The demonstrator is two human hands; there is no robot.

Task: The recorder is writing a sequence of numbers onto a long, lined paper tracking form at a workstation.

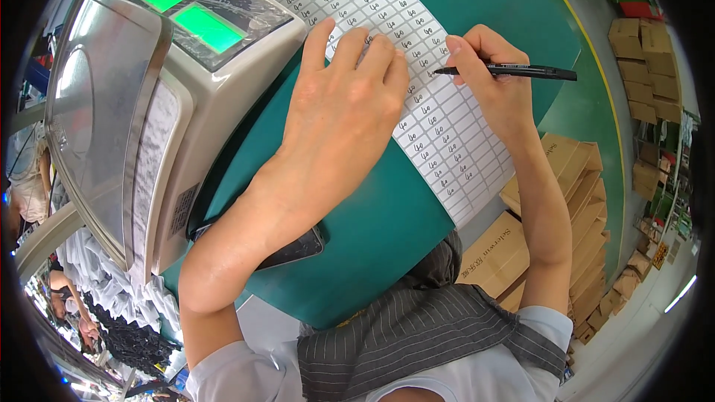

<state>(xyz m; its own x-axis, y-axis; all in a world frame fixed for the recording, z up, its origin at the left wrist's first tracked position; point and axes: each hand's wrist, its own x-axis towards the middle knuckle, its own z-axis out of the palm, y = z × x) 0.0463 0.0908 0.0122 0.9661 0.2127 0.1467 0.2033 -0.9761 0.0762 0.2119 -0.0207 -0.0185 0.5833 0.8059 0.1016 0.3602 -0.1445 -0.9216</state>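
A long white sheet of labels (465, 150) lies across the green table, ruled into small boxes, many with handwritten marks. My left hand (350, 89) rests on the sheet, palm down with its fingers spread. In my right hand (495, 82) a black pen (540, 72) is gripped between thumb and fingers. Its tip points left and meets the sheet at one of the boxes, just right of my left hand. Several boxes toward the sheet's near right part are blank.
A digital scale (201, 37) with lit green displays and a metal pan stands left. Under my left forearm lies a dark phone (294, 247) on the green table (387, 205). Cardboard boxes (491, 249) are stacked beside the table at right. Far left are white and black piles and other people.
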